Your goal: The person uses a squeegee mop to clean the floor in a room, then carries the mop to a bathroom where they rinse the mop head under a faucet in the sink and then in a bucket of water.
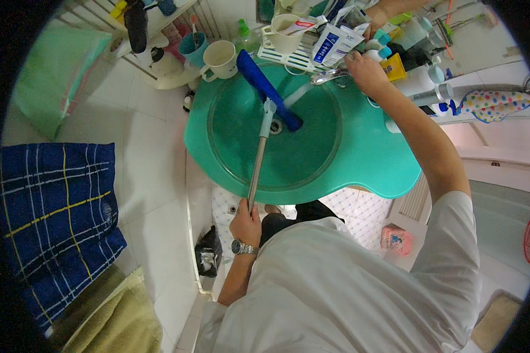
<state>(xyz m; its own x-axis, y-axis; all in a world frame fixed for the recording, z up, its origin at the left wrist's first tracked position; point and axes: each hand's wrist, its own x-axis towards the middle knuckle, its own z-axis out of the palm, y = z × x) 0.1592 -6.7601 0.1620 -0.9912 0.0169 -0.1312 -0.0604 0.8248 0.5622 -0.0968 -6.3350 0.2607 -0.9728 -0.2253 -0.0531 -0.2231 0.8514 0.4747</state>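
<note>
My left hand (246, 224), with a metal-banded watch at the wrist, is closed around the metal pole (257, 170) of a T-shaped cleaning tool. Its long blue head (265, 86) lies across the green basin (309, 154), one end near the drain (276, 126) and the other over the back rim. Water (299, 94) runs from the chrome faucet (329, 77) onto the head. At the faucet's back end rests my right hand (367, 73), fingers curled; whether it grips the handle is hidden.
Mugs (219, 57), toothpaste tubes (335, 46) and several bottles (419, 81) crowd the basin's back edge, before a mirror (472, 39). A plaid towel (62, 212) hangs at left, above a yellow-green towel (119, 317). A black bag (208, 251) sits low by the wall.
</note>
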